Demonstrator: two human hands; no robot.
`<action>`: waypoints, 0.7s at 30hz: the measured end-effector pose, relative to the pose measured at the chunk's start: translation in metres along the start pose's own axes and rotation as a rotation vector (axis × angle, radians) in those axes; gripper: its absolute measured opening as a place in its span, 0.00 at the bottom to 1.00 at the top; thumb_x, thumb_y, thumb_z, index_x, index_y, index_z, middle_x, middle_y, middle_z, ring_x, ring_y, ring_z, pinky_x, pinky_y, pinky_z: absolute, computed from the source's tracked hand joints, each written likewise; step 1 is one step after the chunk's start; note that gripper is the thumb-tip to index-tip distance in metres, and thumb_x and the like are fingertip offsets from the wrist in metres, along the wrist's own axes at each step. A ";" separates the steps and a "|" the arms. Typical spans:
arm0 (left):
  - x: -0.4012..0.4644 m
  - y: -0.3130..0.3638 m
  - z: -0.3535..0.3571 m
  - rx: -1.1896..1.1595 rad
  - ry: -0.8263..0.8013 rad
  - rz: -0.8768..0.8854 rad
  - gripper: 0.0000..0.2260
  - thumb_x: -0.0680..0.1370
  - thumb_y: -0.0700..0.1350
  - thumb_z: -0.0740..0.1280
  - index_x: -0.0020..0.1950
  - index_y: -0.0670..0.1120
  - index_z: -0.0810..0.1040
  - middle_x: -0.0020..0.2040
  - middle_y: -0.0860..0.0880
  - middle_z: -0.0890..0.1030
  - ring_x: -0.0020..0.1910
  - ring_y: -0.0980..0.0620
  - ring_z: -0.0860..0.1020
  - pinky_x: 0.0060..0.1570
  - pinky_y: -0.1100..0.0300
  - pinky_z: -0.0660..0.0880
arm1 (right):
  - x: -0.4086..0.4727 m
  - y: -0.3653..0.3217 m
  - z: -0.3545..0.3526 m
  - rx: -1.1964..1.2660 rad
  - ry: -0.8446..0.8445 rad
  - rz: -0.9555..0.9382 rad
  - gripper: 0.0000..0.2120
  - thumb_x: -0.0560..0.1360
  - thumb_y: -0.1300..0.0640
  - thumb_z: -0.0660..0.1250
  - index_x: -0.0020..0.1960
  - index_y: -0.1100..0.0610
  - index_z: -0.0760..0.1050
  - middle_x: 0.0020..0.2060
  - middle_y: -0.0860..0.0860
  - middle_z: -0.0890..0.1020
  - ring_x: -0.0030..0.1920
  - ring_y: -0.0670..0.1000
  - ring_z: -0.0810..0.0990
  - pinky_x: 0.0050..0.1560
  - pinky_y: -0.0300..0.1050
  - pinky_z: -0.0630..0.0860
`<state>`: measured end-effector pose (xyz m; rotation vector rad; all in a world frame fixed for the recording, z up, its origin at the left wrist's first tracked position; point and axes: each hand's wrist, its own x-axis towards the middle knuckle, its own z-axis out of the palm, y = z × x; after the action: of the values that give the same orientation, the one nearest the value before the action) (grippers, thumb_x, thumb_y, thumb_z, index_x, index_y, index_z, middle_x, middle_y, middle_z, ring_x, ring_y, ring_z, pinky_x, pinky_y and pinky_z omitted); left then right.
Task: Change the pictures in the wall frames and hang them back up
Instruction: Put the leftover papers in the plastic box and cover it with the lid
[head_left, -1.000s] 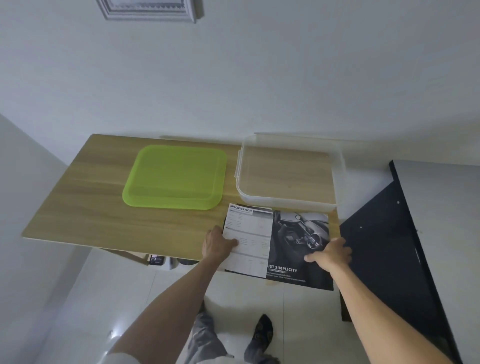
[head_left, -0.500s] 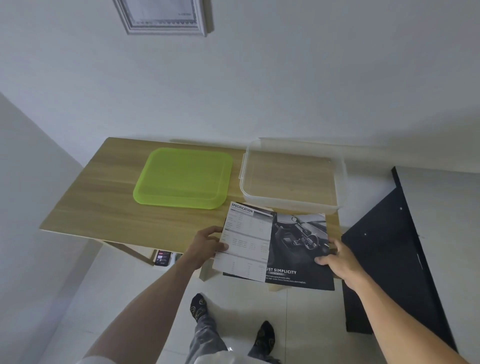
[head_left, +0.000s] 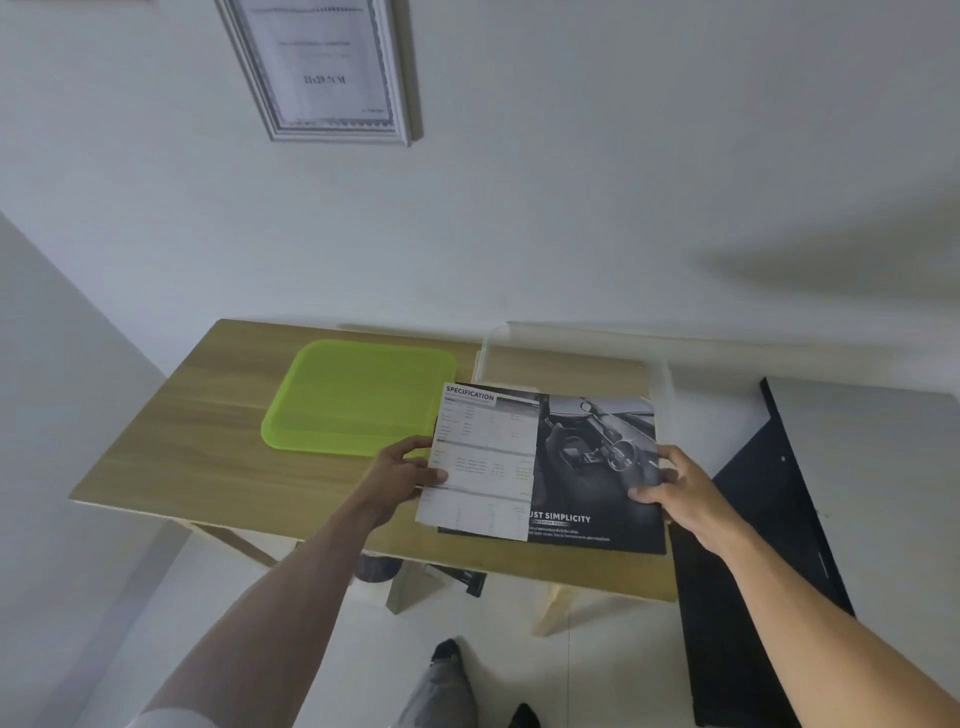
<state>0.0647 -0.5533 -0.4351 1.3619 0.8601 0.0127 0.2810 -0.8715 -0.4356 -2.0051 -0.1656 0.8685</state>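
Both hands, left hand (head_left: 402, 470) and right hand (head_left: 675, 486), have lifted the printed car brochure sheet (head_left: 540, 462) off the wooden bench (head_left: 208, 447), pinching its side edges; the silver-framed wall picture (head_left: 322, 67) awaits, still hanging above.

Both forearms are bare from the wrist up. A white sleeve (head_left: 171, 719) edge shows at the upper left arm, low in the view. The left hand (head_left: 402, 475) and right hand (head_left: 680, 491) wear no gloves, rings or watch. Grey trousers (head_left: 441, 693) cover a leg, ending in dark socks (head_left: 448, 649).
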 end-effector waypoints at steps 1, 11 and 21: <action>0.006 0.010 0.004 0.002 0.007 0.016 0.20 0.71 0.30 0.73 0.59 0.45 0.77 0.50 0.40 0.85 0.50 0.40 0.83 0.51 0.46 0.80 | 0.006 -0.006 -0.005 0.008 0.031 -0.019 0.29 0.69 0.65 0.77 0.64 0.48 0.71 0.53 0.55 0.82 0.54 0.58 0.82 0.62 0.61 0.75; 0.091 0.083 0.064 0.153 0.150 0.158 0.17 0.69 0.30 0.71 0.48 0.50 0.78 0.44 0.39 0.82 0.40 0.43 0.80 0.42 0.52 0.77 | 0.065 -0.056 -0.036 -0.087 0.400 -0.159 0.30 0.73 0.66 0.73 0.71 0.54 0.66 0.44 0.47 0.75 0.44 0.50 0.76 0.38 0.37 0.70; 0.163 0.076 0.106 0.538 0.276 0.154 0.17 0.72 0.33 0.61 0.55 0.51 0.73 0.41 0.48 0.81 0.40 0.43 0.80 0.40 0.46 0.78 | 0.136 -0.055 -0.020 -0.405 0.440 -0.072 0.30 0.74 0.65 0.70 0.71 0.54 0.62 0.54 0.53 0.82 0.52 0.58 0.82 0.47 0.50 0.78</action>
<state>0.2714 -0.5455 -0.4605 1.9621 1.0304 0.0964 0.4065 -0.7948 -0.4554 -2.4989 -0.1701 0.3468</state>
